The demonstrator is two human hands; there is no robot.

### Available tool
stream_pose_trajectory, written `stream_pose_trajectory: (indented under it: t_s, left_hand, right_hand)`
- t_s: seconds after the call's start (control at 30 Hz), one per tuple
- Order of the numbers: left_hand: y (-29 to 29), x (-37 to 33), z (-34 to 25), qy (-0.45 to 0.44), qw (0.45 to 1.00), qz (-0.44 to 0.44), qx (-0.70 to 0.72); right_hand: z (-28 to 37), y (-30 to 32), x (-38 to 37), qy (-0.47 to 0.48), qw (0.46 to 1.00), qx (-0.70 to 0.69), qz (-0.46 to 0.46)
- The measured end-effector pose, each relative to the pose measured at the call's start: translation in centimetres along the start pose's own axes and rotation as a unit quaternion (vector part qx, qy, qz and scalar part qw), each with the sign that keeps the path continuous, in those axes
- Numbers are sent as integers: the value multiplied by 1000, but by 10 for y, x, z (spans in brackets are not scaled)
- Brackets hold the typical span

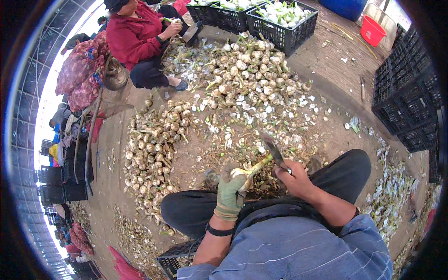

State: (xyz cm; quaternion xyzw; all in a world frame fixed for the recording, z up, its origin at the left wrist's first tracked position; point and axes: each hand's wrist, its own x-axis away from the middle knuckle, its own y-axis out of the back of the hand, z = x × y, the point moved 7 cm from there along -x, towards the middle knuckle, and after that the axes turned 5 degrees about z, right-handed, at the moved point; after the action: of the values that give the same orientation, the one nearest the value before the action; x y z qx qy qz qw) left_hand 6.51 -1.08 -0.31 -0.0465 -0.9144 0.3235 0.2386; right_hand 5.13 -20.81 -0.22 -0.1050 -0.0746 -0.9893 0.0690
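My left hand (228, 196), in a green work glove, is closed around a garlic bulb (243, 174) with a long green stalk pointing up to the right. My bare right hand (296, 180) grips a knife (272, 148) with a broad, dark blade. The blade lies at the upper end of the stalk; whether it touches cannot be made out. Beyond my hands, cut stalks and peeled skins (252, 121) litter the ground. A heap of untrimmed garlic bulbs (151, 154) lies to the left, and a larger garlic heap (252, 65) lies ahead.
A co-worker in a red top (135, 37) sits at the far left, holding garlic. Black crates of white garlic (284, 28) stand at the back. Stacked black crates (406, 88) rise on the right, near a red bucket (373, 31). Net sacks (84, 70) are piled at left.
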Motion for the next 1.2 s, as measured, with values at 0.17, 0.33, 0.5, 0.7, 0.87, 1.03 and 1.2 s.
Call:
stream_pose_trajectory:
  t_s: [0.17,0.33,0.5,0.7,0.87,1.03,1.2]
  left_hand:
    - [4,-3,12,6,999,46,-10]
    - [-27,8,-15,-44,994,8,99]
    - [4,-15,-13,-2,996,-7,-86]
    - [18,-17,7,34,991,-6,-132]
    - [11,0,-54,-92,975,-44,-198]
    - [39,75,-176,-339,923,-142,-114]
    - [184,120,-226,-396,848,-319,-149]
  right_hand:
    - [9,-2,-5,57,997,50,-2]
    - [-97,-22,-18,-176,935,270,145]
    - [-69,-5,-19,-213,976,-33,30]
    - [-38,-15,-37,-208,950,-233,-19]
    - [-29,-21,-93,-210,965,-150,-42]
    - [-46,57,-207,-130,971,-62,-193]
    - [-50,125,-303,-66,952,-179,-239]
